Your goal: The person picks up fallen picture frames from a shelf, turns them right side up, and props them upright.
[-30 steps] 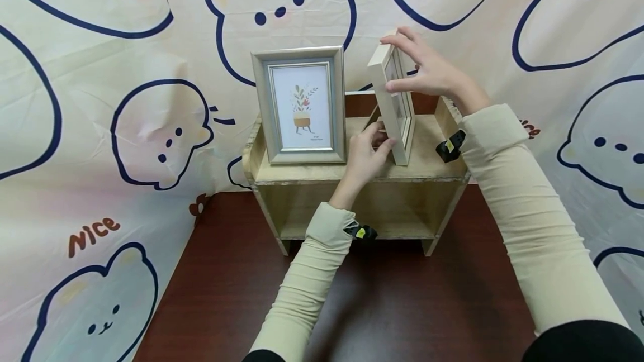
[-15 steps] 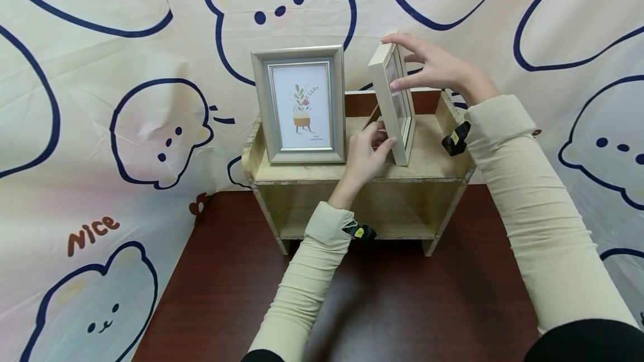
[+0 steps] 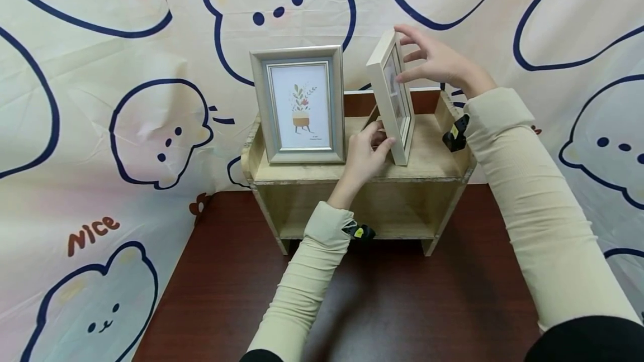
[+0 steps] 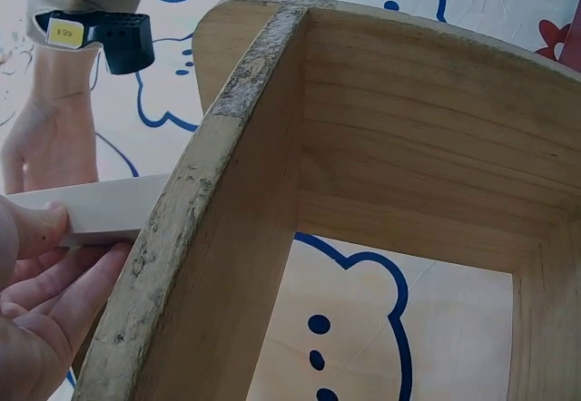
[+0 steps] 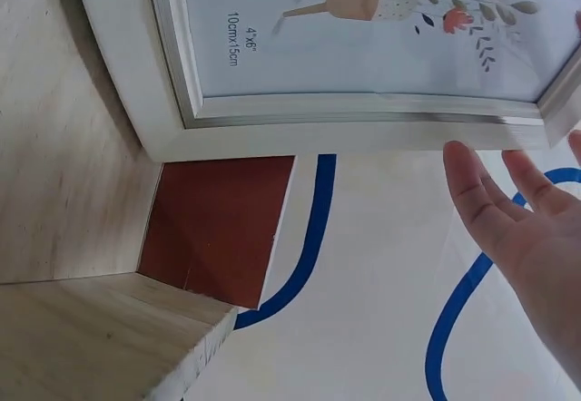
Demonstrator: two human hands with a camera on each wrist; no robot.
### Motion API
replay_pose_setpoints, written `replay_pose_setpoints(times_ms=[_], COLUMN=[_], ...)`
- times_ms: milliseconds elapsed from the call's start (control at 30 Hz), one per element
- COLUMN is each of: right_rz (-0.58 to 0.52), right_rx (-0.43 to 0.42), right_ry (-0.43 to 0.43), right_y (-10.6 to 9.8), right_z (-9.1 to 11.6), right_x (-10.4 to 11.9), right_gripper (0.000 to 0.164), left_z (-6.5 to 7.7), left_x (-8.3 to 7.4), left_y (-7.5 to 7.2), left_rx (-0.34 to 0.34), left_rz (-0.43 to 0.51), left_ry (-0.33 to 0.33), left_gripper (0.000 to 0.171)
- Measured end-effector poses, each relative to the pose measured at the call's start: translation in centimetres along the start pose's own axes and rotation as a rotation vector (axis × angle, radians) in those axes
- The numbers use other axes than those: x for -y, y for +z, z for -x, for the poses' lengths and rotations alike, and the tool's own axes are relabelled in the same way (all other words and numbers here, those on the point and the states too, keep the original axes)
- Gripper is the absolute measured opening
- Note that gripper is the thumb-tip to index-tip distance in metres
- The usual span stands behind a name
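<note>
A white picture frame [image 3: 388, 99] stands turned sideways on the top board of the small wooden shelf [image 3: 302, 173]. My left hand [image 3: 366, 149] pinches its lower side edge, thumb on the near face and fingers behind, as the left wrist view also shows around the white edge [image 4: 109, 209]. Spread fingers of my right hand [image 3: 435, 60] reach to its upper far edge; in the right wrist view the fingertips [image 5: 458, 151] are right at the white border [image 5: 363, 136]. Left of it stands a silver-grey picture frame [image 3: 300, 155] with a plant print, facing forward.
Low side walls [image 3: 448, 113] bound the shelf top, with a reddish-brown panel [image 3: 425, 101] at its back. Below lies an open compartment [image 3: 392, 211]. The shelf stands on a dark red-brown table [image 3: 402, 306] before a cartoon-printed cloth [image 3: 166, 60].
My right hand shifts slightly rightward and its fingers loosen from the white frame's top, coming to its far edge. My left hand keeps its pinch; the frame stays nearly still.
</note>
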State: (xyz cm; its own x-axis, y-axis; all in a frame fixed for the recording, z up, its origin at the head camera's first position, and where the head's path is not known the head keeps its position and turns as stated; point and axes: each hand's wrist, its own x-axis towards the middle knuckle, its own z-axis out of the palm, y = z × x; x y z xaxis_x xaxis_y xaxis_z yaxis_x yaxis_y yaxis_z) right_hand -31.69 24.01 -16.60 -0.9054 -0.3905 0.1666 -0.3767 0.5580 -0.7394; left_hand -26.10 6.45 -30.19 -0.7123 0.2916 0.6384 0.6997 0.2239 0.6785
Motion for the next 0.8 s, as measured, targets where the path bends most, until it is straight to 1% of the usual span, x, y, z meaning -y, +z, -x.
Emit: replay_pose_setpoints(times_ms=[200, 367, 633, 800], right_rz=[0.084, 0.143, 0.175, 0.185], right_rx=[-0.019, -0.03, -0.059, -0.091], right_ry=[-0.016, -0.038, -0.04, -0.046], right_y=[0.0, -0.2, -0.1, 0.0], right_z=[-0.5, -0.6, -1.0, -0.9], right_x=[-0.5, -1.1, -1.3, -1.2], right_gripper=[0.094, 0.093, 0.087, 0.085], left_z=[0.0, 0.1, 0.1, 0.1], left_x=[0.0, -0.1, -0.1, -0.2], left_y=[0.0, 0.0, 0.0, -0.1], left_rx=[-0.003, 0.005, -0.002, 0.0], left_rz=[-0.001, -0.012, -0.019, -0.009], left_ry=[0.014, 0.003, 0.001, -0.007], left_gripper=[0.021, 0.022, 0.022, 0.022])
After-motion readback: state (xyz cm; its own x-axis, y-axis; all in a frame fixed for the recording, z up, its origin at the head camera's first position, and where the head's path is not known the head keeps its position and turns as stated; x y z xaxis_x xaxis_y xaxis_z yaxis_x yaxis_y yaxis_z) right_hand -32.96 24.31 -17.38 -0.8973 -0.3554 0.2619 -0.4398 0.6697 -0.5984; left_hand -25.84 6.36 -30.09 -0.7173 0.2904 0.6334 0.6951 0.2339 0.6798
